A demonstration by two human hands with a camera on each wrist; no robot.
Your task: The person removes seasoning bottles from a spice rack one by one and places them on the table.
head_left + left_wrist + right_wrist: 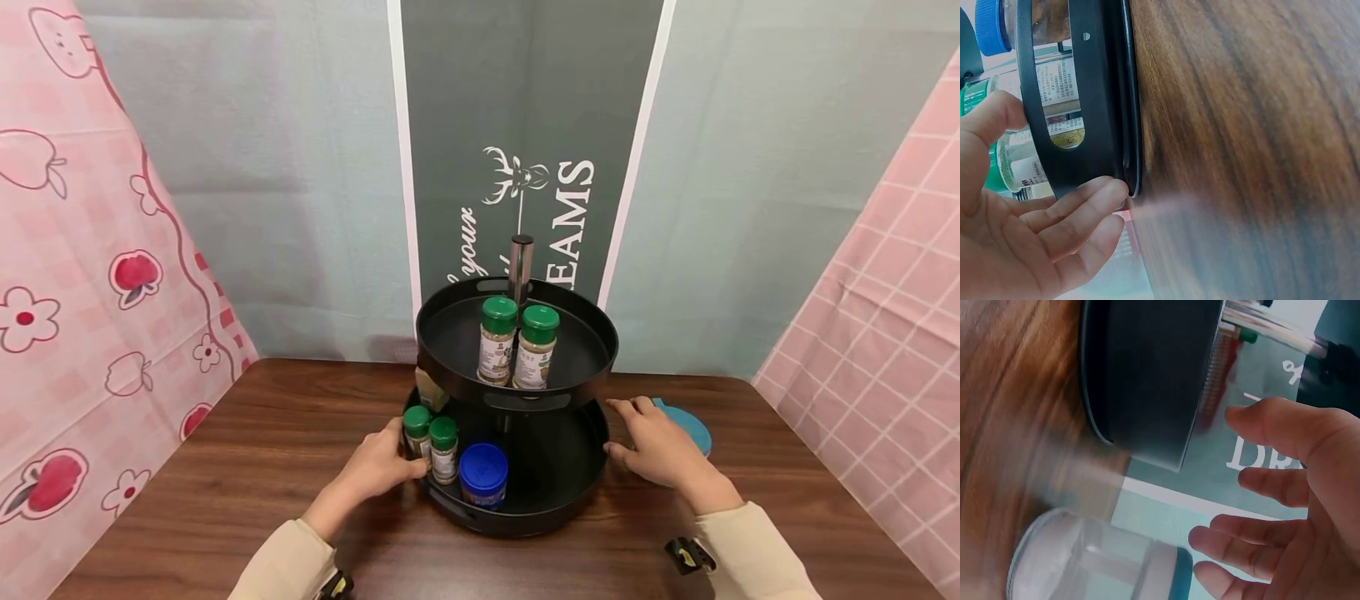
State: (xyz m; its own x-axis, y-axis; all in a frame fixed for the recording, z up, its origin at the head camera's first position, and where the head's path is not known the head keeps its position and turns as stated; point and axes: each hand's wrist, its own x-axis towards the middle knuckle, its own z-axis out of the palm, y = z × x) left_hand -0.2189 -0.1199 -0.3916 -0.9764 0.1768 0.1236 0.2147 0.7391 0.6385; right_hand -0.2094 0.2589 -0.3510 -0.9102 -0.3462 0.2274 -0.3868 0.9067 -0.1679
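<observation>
A black two-tier round spice rack (555, 500) with a metal post stands on the table. My left hand (378, 461) grips the lower tray's rim at the left; in the left wrist view the thumb (1000, 112) lies at the rim and the fingers against the outer wall. My right hand (663, 443) is beside the lower tray's right side. Its spread fingers (1272, 487) hold nothing in the right wrist view. Two green-capped spice jars (444, 454) and a blue-lidded jar (483, 475) sit on the lower tier. Two more green-capped jars (497, 342) stand on the upper tier.
A clear container with a blue lid (688, 429) stands right of the rack, partly behind my right hand. A pale item (430, 390) sits at the lower tier's back left. Cloths (322, 183) hang behind and at both sides of the brown wooden table (225, 483).
</observation>
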